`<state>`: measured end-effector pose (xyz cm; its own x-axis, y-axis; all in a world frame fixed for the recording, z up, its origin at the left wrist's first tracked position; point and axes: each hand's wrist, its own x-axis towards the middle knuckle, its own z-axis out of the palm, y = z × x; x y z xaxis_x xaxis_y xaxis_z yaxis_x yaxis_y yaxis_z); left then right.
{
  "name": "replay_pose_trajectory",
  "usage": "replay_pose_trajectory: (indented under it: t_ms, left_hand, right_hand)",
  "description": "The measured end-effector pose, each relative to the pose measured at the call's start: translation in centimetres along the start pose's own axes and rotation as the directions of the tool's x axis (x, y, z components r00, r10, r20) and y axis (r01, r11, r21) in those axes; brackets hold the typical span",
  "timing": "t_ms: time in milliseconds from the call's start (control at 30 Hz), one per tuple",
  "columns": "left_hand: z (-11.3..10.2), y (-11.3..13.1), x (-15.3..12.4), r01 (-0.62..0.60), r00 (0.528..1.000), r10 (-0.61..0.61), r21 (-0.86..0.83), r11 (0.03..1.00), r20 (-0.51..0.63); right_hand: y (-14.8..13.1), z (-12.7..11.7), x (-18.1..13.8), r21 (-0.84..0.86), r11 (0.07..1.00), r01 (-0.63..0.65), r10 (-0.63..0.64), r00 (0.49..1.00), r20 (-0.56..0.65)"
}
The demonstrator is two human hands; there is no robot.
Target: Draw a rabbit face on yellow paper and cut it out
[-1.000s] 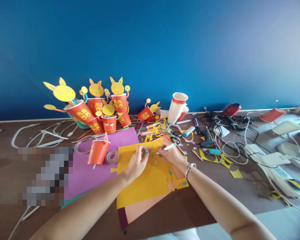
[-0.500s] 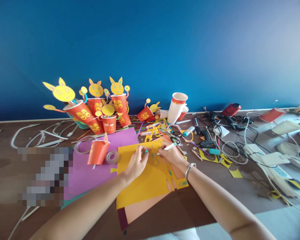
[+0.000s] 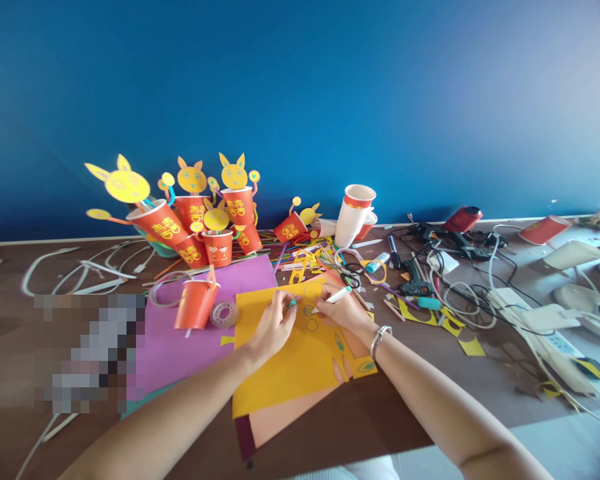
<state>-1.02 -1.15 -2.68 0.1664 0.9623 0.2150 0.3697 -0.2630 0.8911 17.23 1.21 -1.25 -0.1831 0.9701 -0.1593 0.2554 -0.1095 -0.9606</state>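
A white marker (image 3: 338, 295) with a green end is pinched in my right hand (image 3: 346, 312), its tip down on a yellow sheet of paper (image 3: 280, 380). Teal-outlined circles (image 3: 311, 325) are drawn there, one with smaller marks inside it. My left hand (image 3: 275, 325) rests on the same sheet, its fingers closed around a small teal marker cap (image 3: 293, 303). Leaf-like shapes with teal outlines (image 3: 365, 367) show near the sheet's cut right corner. Peach paper (image 3: 285, 423) and purple paper (image 3: 165, 360) lie underneath and to the left.
Red paper cups (image 3: 195, 303) and several cup figures with yellow animal heads (image 3: 128, 187) stand at the back left. A tape roll (image 3: 224, 315) lies beside one cup. White stacked cups (image 3: 353, 220), a glue gun (image 3: 414, 280), a power strip (image 3: 545, 333), cables and paper scraps fill the right.
The marker in my right hand has shifted very slightly over the circles. My left hand and the paper stay in place.
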Motion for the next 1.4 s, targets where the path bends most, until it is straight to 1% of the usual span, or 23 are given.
replay_pose_trajectory:
  t_ms: [67, 167, 367, 533, 733, 900, 1000, 1067, 1233, 1333, 1400]
  left_hand:
    - [0.0, 0.0, 0.0, 0.006, 1.000, -0.006, 0.000, 1.000, 0.011]
    - [-0.1, 0.0, 0.0, 0.019, 0.999, -0.019, -0.001, 1.000, 0.028]
    - [0.0, -0.1, 0.0, 0.015, 1.000, -0.015, -0.019, 1.000, 0.025]
    - [0.0, -0.2, -0.1, 0.009, 1.000, -0.009, 0.004, 1.000, 0.015]
    - [-0.1, 0.1, 0.0, 0.016, 1.000, -0.016, -0.004, 1.000, 0.025]
    - [-0.1, 0.1, 0.0, 0.018, 0.999, -0.018, -0.014, 1.000, 0.027]
    - [-0.1, 0.1, 0.0, 0.009, 1.000, -0.008, -0.007, 1.000, 0.018]
    - [-0.1, 0.1, 0.0, 0.003, 1.000, -0.003, 0.001, 1.000, 0.009]
    - [-0.1, 0.3, 0.0, 0.006, 1.000, -0.006, 0.017, 1.000, -0.008]
    - [-0.2, 0.5, 0.1, 0.000, 1.000, 0.001, 0.020, 1.000, -0.011]
    - [-0.2, 0.5, 0.1, 0.001, 1.000, -0.001, 0.016, 1.000, -0.007]
  right_hand:
    - [-0.1, 0.0, 0.0, 0.019, 1.000, -0.007, 0.007, 1.000, 0.010]
    - [0.3, 0.0, 0.1, 0.002, 1.000, 0.010, -0.010, 1.000, 0.007]
    - [1.6, -0.4, 0.8, -0.117, 0.987, 0.108, -0.121, 0.986, -0.112]
    - [1.9, -0.5, 0.8, -0.144, 0.982, 0.122, -0.132, 0.990, -0.057]
    - [1.4, -0.4, 0.7, -0.174, 0.979, 0.106, -0.118, 0.991, -0.058]
    - [0.5, -0.1, 0.3, -0.087, 0.994, 0.058, -0.060, 0.998, -0.021]
    - [0.1, 0.0, 0.1, -0.060, 0.998, 0.029, -0.030, 0.999, -0.020]
    - [0.2, -0.1, 0.2, -0.071, 0.997, 0.041, -0.043, 0.999, -0.032]
    - [1.5, -0.5, 0.7, -0.137, 0.984, 0.114, -0.125, 0.990, -0.072]
    - [1.7, -0.5, 0.7, -0.162, 0.979, 0.126, -0.137, 0.989, -0.058]
    - [1.3, -0.4, 0.6, -0.141, 0.983, 0.119, -0.126, 0.991, -0.041]
